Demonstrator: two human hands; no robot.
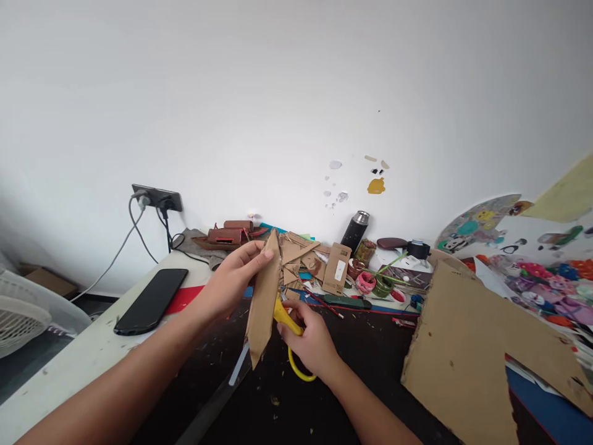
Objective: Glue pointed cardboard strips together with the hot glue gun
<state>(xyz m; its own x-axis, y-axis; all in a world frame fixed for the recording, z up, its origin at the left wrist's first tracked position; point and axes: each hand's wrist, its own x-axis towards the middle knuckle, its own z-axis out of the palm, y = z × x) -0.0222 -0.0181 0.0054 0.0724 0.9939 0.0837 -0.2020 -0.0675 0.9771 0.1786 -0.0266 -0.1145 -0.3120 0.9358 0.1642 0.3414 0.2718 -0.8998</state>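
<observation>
Between the thumb and fingers of my left hand (241, 272) is a long narrow cardboard strip (264, 296), pointed at both ends and held up at a slant above the dark work mat (296, 408). My right hand (310, 340) grips yellow-handled scissors (288, 318) close to the strip's right edge. One yellow loop hangs below the fingers. The scissor blades are hidden behind the cardboard, so I cannot tell whether they touch it.
Cardboard scraps (296, 256) are heaped near the wall, beside a black flask (356, 232). A large cardboard sheet (454, 346) lies right. To the left are a black phone (151, 301), a brown model boat (229, 236) and a fan (28, 315).
</observation>
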